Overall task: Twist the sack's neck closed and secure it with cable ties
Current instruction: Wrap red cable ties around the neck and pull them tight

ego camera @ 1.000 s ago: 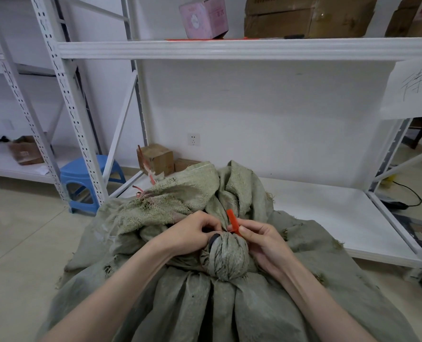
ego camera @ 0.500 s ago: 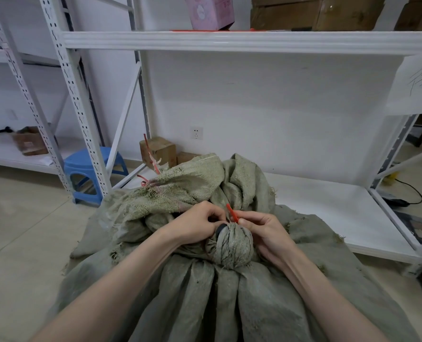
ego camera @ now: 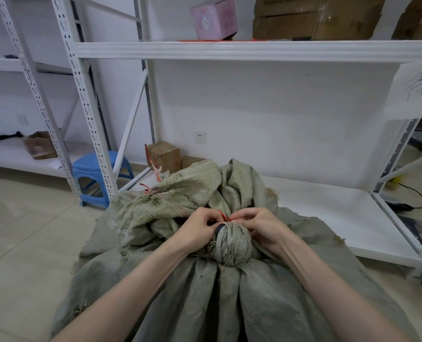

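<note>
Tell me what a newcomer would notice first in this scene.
First, the left hand and right hand meeting at centre, pinching a red cable tie atop the twisted neck of a big green sack. Next, the blue stool on the floor at left, and the pink box up on the white shelving.

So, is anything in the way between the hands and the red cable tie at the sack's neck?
Nothing visible does. The left hand and right hand both pinch the red cable tie directly, right on top of the twisted neck; the loose sack fabric lies behind them, not between.
</note>
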